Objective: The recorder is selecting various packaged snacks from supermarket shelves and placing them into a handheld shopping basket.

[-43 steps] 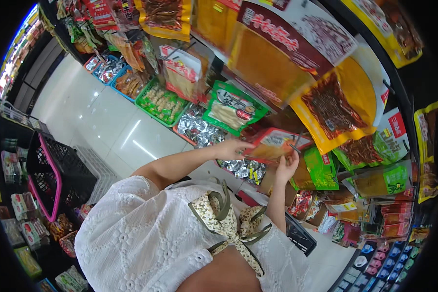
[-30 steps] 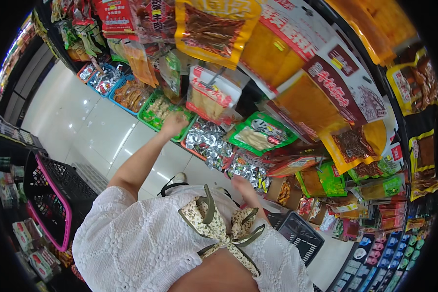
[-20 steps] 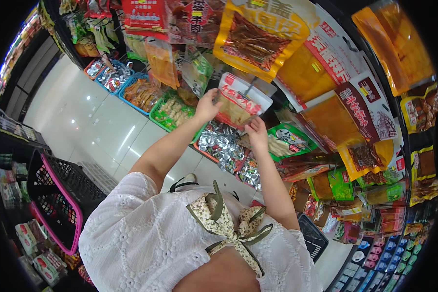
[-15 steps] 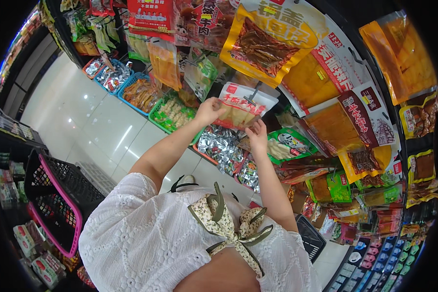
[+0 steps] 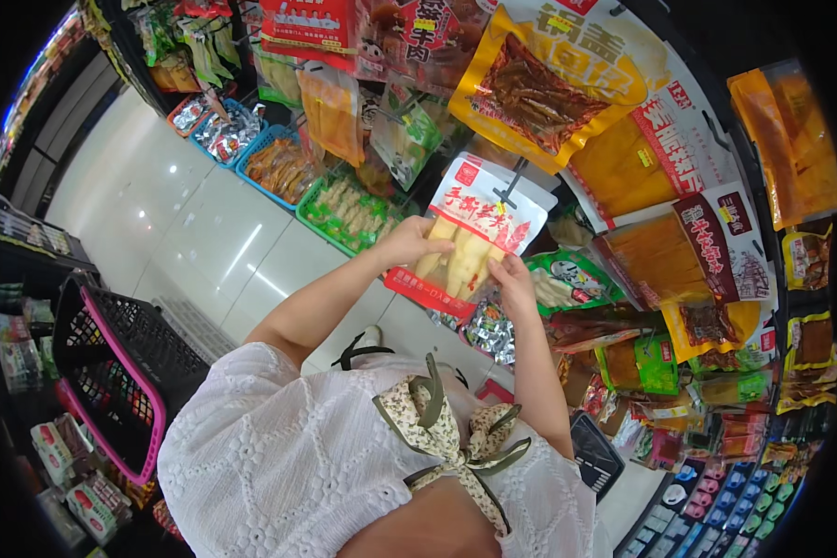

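Note:
Both my hands hold a white and red snack packet (image 5: pixel 462 249) with pale yellow, shoot-like pieces showing through its clear window. My left hand (image 5: pixel 409 244) grips its left edge, thumb over the front. At the lower right edge, my right hand (image 5: pixel 513 285) pinches it between thumb and fingers. A dark display hook (image 5: pixel 509 191) shows at the packet's top; I cannot tell whether the packet still hangs on it. Above hangs a yellow-edged packet (image 5: pixel 539 88) of brown food. A green packet (image 5: pixel 572 279) is just right of my right hand.
A green basket (image 5: pixel 312 221) and a blue basket (image 5: pixel 251 174) of snacks line the rack's foot. Several large packets, one maroon and white (image 5: pixel 716 237), hang at right. A black shopping basket with a pink rim (image 5: pixel 121 363) stands left, beside the tiled floor (image 5: pixel 186 232).
The packet's lower part has come up and toward me, so its front now faces me more fully. My left thumb now lies over its front. The view has shifted slightly.

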A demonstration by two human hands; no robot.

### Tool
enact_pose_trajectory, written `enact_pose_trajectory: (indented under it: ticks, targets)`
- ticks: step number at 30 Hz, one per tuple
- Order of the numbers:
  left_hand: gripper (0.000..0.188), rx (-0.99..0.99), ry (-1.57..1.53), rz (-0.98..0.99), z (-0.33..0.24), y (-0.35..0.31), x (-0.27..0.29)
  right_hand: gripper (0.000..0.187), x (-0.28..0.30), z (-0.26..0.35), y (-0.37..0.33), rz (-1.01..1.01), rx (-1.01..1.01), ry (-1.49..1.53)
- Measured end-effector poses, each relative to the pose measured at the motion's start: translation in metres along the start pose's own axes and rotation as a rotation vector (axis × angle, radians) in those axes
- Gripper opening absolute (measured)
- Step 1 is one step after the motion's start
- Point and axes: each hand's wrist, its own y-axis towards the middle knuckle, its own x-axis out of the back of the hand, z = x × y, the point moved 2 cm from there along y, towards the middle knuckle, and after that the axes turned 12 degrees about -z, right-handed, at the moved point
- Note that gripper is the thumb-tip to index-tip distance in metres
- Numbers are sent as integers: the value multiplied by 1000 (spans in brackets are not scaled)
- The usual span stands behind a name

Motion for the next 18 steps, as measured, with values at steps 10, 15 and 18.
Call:
enact_pose_trajectory:
  ticks: [10,15,18]
  targets:
    - [27,80,-128,-2,10,-60,-11,17,3,-2,-48,113,10,-157]
    - [28,112,-164,26,18,-86,-42,20,34,-18,-72,81,-11,-206]
    - [28,94,-178,44,5,-101,-71,22,52,0,-92,92,-39,10]
